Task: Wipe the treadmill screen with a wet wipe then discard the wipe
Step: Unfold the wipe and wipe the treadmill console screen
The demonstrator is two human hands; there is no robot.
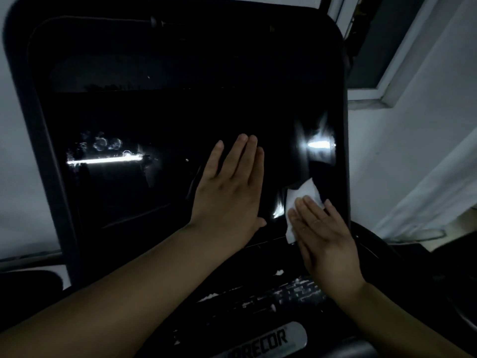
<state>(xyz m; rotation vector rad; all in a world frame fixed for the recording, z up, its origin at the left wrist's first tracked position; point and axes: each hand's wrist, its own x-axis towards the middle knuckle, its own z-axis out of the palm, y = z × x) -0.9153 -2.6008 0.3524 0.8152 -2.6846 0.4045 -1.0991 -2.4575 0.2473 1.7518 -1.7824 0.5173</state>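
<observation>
The treadmill screen (160, 120) is a large glossy black panel that fills most of the view, with light streaks and smudges reflected on it. My left hand (229, 187) lies flat on the glass near its lower middle, fingers together and pointing up, holding nothing. My right hand (325, 236) presses a white wet wipe (302, 195) flat against the screen's lower right corner. The wipe sticks out above and to the left of my fingers; the rest is hidden under the palm.
Below the screen is the black console (258, 301) with worn, flaking markings and a silver brand badge (271, 342). A white window frame (382, 81) and white wall stand to the right. A dark handrail (387, 244) curves off at the right.
</observation>
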